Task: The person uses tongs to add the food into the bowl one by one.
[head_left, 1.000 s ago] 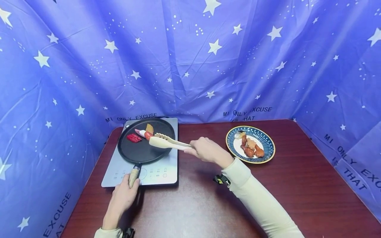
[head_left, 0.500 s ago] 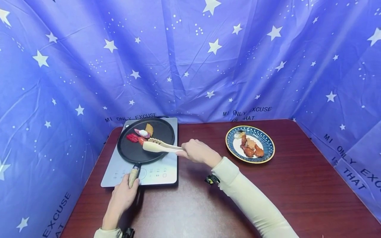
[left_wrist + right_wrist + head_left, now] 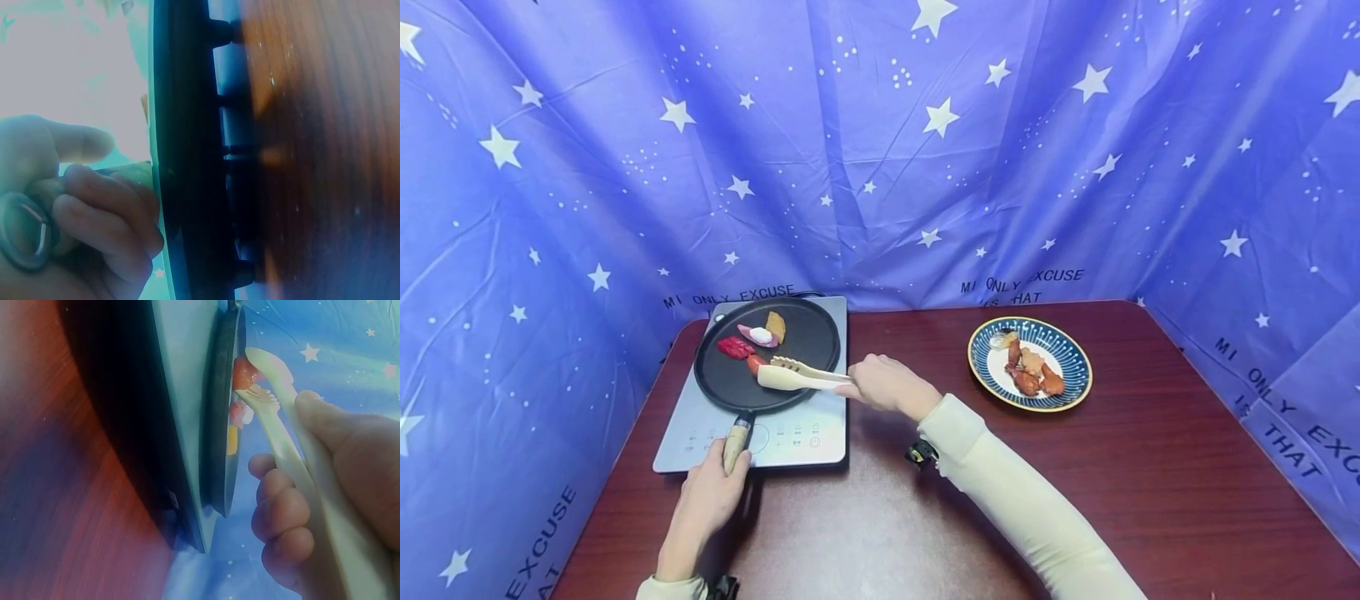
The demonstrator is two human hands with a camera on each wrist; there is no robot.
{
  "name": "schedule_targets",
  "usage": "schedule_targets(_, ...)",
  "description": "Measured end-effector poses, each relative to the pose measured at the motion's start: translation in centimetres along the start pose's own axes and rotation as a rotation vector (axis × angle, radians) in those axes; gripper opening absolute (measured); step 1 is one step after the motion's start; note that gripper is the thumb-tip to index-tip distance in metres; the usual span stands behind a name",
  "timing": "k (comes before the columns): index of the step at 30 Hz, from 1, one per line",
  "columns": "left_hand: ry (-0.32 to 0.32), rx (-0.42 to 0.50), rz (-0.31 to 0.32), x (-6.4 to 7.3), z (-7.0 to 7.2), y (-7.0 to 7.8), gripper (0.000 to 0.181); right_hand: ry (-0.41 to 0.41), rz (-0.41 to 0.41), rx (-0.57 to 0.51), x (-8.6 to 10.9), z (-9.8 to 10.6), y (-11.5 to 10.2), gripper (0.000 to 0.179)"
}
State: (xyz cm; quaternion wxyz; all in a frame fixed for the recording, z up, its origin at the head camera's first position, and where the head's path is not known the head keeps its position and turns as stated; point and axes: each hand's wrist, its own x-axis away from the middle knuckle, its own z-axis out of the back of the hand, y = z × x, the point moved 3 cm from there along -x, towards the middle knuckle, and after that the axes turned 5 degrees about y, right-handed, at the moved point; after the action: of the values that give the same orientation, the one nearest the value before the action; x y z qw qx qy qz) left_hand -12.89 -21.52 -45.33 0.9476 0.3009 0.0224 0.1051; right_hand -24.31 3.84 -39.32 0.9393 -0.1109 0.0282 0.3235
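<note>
My left hand grips the wooden handle of a round black frying pan. In my right hand is a pair of cream tongs, its tips low over the pan. A reddish-orange food piece sits at the tong tips; the right wrist view shows that piece between the two arms. Also in the pan lie a red ridged piece, a pink-edged piece with a white middle and a golden-brown piece.
The pan stands on a white induction cooktop. To the right, a blue-patterned plate with a yellow rim holds several brown food pieces. A star-printed blue curtain encloses the back and sides of the dark red wooden table.
The tongs have moved left and down with the reddish-orange piece, away from the pink-and-white piece and lower in the pan. My left hand keeps its hold on the handle.
</note>
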Motion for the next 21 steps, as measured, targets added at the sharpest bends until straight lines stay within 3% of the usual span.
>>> schedule_targets(21, 0.014, 0.008, -0.007, 0.1, 0.0, 0.0, 0.050, -0.030, 0.002, 0.045, -1.3, -0.8, -1.7, 0.043)
